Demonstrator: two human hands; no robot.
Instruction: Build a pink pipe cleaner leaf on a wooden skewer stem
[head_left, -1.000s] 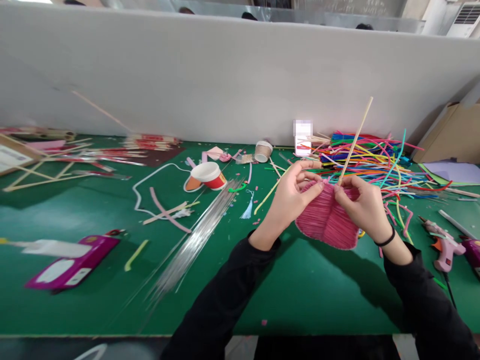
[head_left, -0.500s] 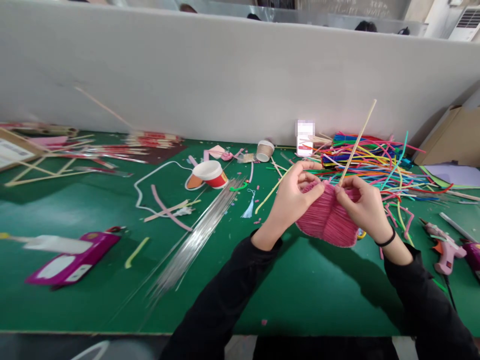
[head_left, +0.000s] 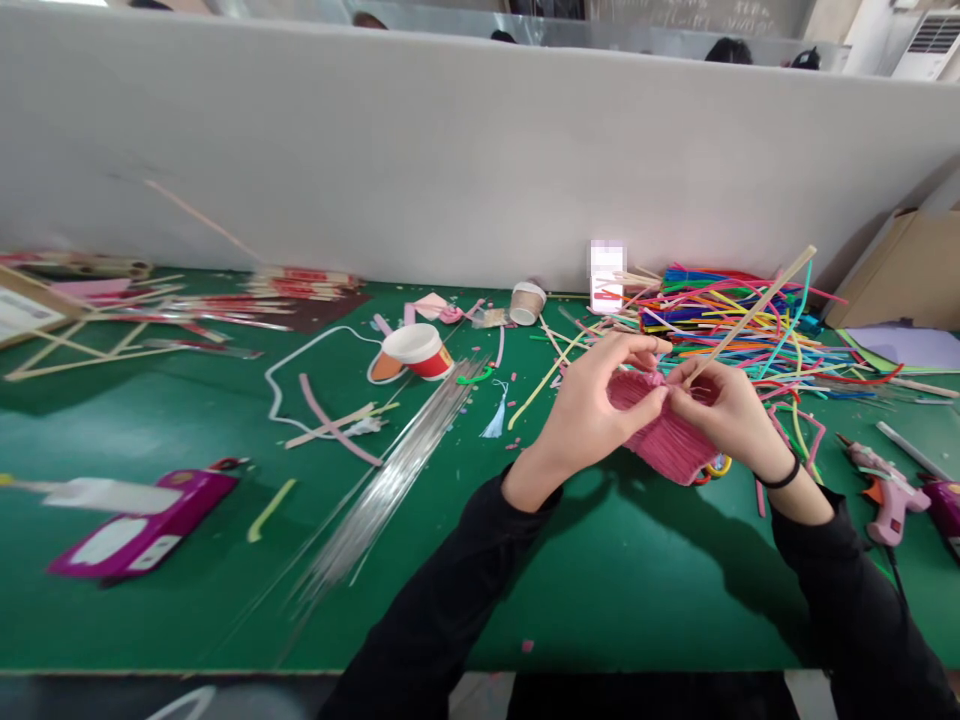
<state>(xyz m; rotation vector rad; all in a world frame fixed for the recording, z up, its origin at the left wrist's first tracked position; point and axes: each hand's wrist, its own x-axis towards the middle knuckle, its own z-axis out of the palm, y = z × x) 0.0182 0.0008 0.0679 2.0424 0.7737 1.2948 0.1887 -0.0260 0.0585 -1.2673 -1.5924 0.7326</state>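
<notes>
A pink piece made of close-set fuzzy strands, like pipe cleaners (head_left: 664,440), is held up over the table by both hands. My left hand (head_left: 592,400) pinches its upper edge between thumb and fingers. Close beside it, my right hand (head_left: 724,410) is closed at the same edge, gripping the piece and the lower end of a thin wooden stick (head_left: 761,305). The stick slants up to the right. Where stick and pink strands meet is hidden by my fingertips. Under the piece, a yellow-and-red round thing (head_left: 718,467) shows partly.
Behind my hands lies a heap of coloured pipe cleaners (head_left: 720,310) beside a phone (head_left: 607,275). A pink glue gun (head_left: 892,495) rests at right. Leftward are thin metal wires (head_left: 397,460), a paper cup (head_left: 421,350) and a purple box (head_left: 150,520). A grey partition (head_left: 450,150) bounds the table.
The stick has tipped further to the right. The pink piece has turned, showing less of its face, and my hands have drawn closer together.
</notes>
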